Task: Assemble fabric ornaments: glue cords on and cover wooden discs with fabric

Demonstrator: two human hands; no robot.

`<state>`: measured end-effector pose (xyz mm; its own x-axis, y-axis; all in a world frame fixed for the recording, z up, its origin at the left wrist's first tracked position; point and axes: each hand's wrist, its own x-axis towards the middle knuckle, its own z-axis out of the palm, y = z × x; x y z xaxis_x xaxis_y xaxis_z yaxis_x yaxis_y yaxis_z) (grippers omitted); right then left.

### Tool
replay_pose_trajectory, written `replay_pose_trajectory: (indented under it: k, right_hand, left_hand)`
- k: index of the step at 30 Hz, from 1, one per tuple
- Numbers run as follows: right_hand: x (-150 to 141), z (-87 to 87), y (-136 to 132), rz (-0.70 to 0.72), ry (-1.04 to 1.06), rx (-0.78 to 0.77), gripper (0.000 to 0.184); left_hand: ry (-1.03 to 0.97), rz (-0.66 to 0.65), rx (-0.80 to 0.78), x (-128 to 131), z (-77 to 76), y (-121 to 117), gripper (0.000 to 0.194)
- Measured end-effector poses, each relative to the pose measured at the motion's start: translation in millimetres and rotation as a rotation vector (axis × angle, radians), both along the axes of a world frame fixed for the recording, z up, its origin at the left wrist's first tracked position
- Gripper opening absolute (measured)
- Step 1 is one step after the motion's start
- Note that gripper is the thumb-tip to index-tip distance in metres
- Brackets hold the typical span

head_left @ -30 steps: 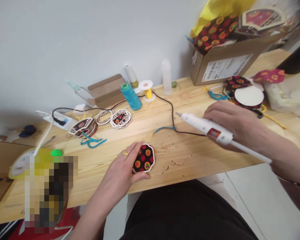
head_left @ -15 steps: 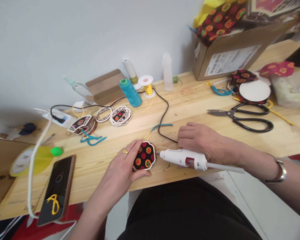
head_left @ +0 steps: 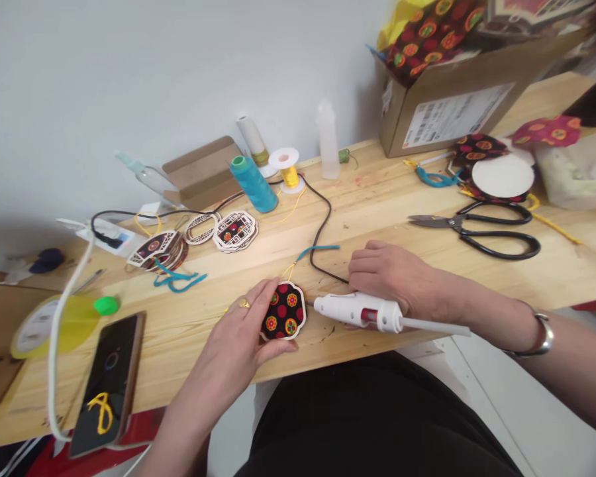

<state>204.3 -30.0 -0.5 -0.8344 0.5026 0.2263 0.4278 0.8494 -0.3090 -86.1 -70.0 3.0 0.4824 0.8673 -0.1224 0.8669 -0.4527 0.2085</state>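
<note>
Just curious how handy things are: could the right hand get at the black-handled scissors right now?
Probably not at once: the right hand holds the white glue gun, so it would likely need to put that down. Otherwise the scissors lie nearby, with bare tabletop between.

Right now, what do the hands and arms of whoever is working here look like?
They are a person's two bare hands, with no gloves. The left hand wears a gold-coloured ring with a broad, rounded top. The right hand shows no ring, but a shiny, silver-coloured band circles that wrist. No sleeves show on either forearm.
</note>
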Motion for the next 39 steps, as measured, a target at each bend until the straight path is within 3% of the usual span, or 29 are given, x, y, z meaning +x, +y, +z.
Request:
replay_pose_trajectory:
  k: [7,18,32,39]
  right_hand:
    - [-3.8,0.7,0.8,0.006,0.004,0.008,0.033]
    - [-4.1,1.9,2.3,0.042,0.002,-0.056,0.031]
    - [-4.6,-3.1,6.8,-0.011,-0.002,0.014,0.030]
    - [-4.9,0.1,6.3,0.029,-0.002,-0.046,0.032]
  left_hand:
    - [0.008,-0.009,-0.005,1.5,1.0,0.6,0.086]
    - [0.005,0.007,0.009,-0.3,-2.4,0.2,0.086]
    - [-0.005,-0.026,0.033,-1.9,-4.4,1.3,0.087]
    - [-0.010,-0.030,0.045,-2.9,-4.8,0.6,0.086]
